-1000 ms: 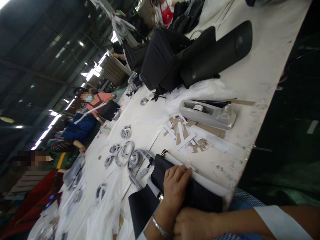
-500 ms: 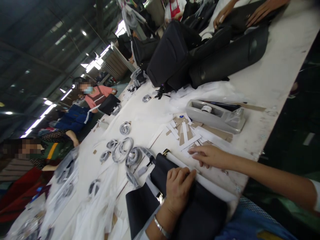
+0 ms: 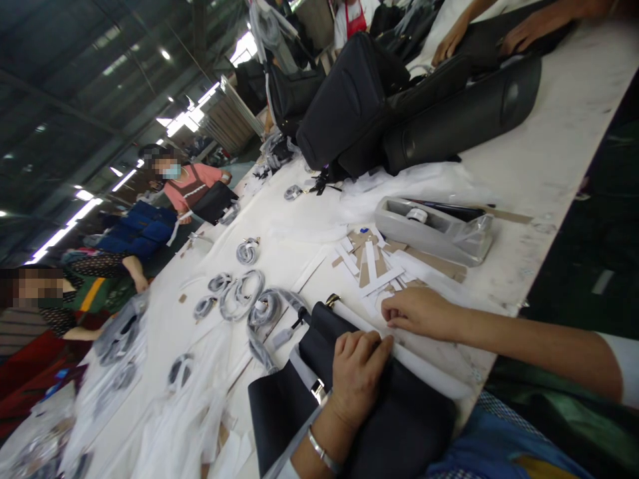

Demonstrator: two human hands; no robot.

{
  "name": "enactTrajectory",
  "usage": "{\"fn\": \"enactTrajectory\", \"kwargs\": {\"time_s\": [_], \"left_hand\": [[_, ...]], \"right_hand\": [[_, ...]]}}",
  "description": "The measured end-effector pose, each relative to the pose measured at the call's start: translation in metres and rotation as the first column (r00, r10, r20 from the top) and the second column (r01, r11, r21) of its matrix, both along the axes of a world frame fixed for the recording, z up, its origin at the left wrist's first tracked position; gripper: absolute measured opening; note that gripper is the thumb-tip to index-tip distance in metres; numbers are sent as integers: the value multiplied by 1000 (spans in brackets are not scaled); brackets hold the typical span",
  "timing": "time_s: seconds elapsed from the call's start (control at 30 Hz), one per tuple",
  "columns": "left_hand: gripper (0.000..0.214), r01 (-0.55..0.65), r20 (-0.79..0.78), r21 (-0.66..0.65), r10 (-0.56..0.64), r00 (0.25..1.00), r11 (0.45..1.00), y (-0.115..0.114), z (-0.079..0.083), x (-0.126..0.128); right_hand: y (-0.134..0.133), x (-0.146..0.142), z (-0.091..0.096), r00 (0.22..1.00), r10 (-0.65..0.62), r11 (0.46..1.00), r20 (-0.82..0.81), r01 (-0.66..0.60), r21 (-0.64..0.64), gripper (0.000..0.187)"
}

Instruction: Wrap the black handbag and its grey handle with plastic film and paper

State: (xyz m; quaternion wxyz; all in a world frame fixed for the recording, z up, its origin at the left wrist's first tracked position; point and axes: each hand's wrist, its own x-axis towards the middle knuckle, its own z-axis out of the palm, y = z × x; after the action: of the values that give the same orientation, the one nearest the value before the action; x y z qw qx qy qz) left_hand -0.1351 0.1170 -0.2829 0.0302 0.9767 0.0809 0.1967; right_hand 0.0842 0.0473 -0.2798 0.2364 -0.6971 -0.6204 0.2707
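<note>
A black handbag (image 3: pixel 399 412) lies on the table right in front of me, its wrapped strap with a metal buckle (image 3: pixel 318 389) across it. My left hand (image 3: pixel 357 379), a bangle at its wrist, rests on the bag with fingers curled over its upper edge, beside a roll of white wrapping (image 3: pixel 424 366). Just past that edge, my right hand (image 3: pixel 419 314) has its fingers curled together near scattered white and brown card strips (image 3: pixel 372 263). Whatever those fingers hold, if anything, is hidden.
A grey tape dispenser (image 3: pixel 432 229) stands beyond the strips. Black bags (image 3: pixel 349 100) are piled at the far end, near a co-worker's hands (image 3: pixel 452 43). Coiled wrapped straps (image 3: pixel 242 296) and thin white sheets (image 3: pixel 174 412) lie leftward. Other people sit along the table's far side.
My right hand's fingers have drawn together; they were stretched toward the card strips before. My left hand stays on the handbag. The view has shifted slightly.
</note>
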Motion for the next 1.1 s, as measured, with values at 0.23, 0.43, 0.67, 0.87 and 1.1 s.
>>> {"fn": "enactTrajectory", "kwargs": {"time_s": [0.23,0.43,0.67,0.87,1.1], "left_hand": [[31,2,18,-24,-2,1000,1000,0,0,0],[28,-2,55,-34,4,998,999,-1,3,0],[27,-4,112,-15,5,994,1000,-2,0,-3],[29,-3,126,-28,7,992,1000,0,-2,-5],[24,-94,33,-184,102,994,978,4,-3,-1]], "right_hand": [[-3,-28,3,969,43,998,244,-54,38,14],[-8,-35,-4,980,-4,999,201,-3,33,16],[-3,-28,-10,994,47,994,-98,-57,-97,23],[-7,-16,8,919,-6,947,-395,-122,-297,43],[-9,-30,0,988,65,985,-140,-86,-148,56]]}}
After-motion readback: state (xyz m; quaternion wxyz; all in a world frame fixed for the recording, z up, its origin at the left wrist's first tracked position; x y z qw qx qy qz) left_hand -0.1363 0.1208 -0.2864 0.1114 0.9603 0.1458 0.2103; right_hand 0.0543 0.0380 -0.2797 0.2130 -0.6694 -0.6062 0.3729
